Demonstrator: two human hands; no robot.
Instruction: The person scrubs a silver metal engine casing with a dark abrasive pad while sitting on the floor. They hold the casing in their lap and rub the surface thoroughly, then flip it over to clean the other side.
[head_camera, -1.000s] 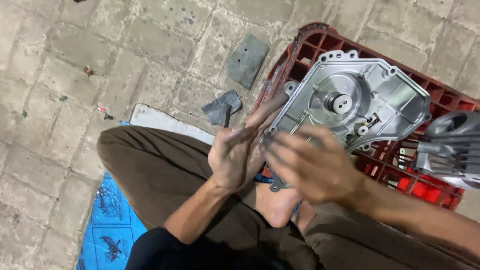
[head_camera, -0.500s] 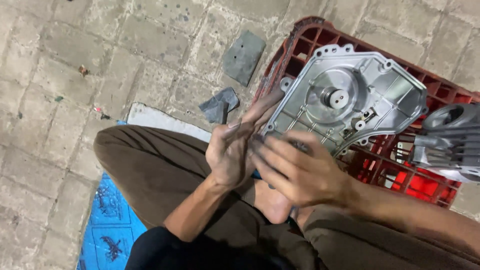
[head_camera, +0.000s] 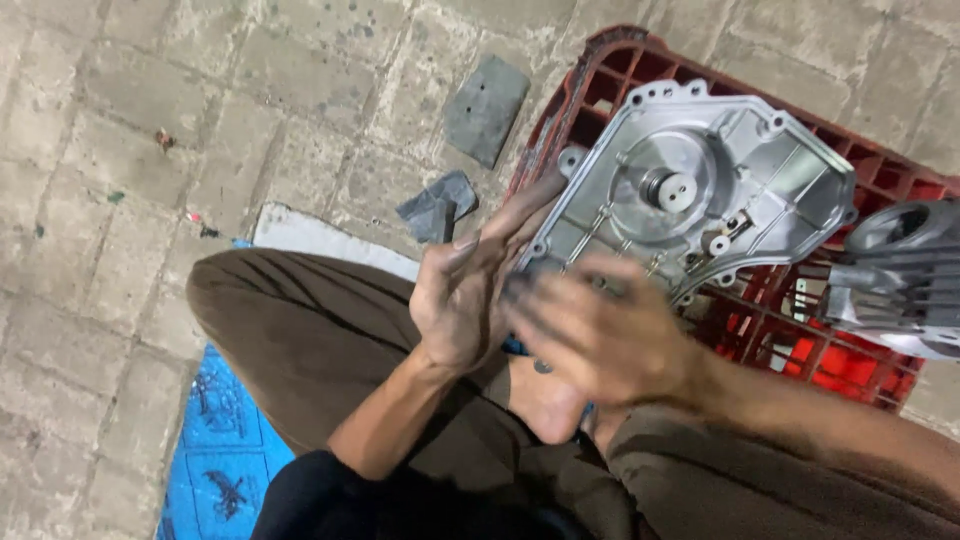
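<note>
A silver cast engine cover with a round boss in its middle is tilted over a red plastic crate. My left hand props the cover's left edge, fingers stretched flat along it. My right hand is blurred with motion at the cover's lower edge; whether it holds anything is unclear. Both hands are dark with grime. My knees and a bare foot lie just below them.
A grey finned engine cylinder rests on the crate's right side. On the paved floor lie a flat grey slab and a crumpled dark scrap. A blue patterned mat and a white sheet lie under my leg.
The cover has tilted more upright and sits higher in view. My right hand has slid along its lower edge and is now blurred. My left hand stays against the left edge.
</note>
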